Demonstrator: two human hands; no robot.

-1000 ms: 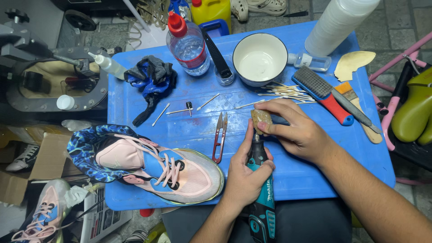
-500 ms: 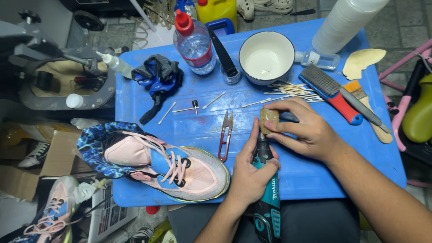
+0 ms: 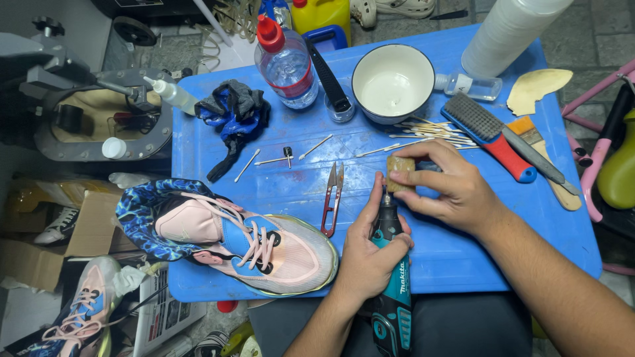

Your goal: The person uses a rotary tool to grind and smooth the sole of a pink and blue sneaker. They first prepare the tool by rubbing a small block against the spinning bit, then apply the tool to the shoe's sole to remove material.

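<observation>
The left hand (image 3: 370, 254) has its fingers wrapped tight around a teal and black power tool (image 3: 390, 284), near the front edge of the blue table (image 3: 450, 258). The right hand (image 3: 450, 188) pinches a small tan block (image 3: 399, 173) at the tool's tip. Bare blue table lies to the right of the hands. Red snips (image 3: 333, 197) lie just left. A pink and blue shoe (image 3: 245, 241) hangs over the near left edge. The tool's tip is hidden.

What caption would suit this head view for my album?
Left hand grips a teal rotary tool against a tan block pinched by the right hand.
</observation>
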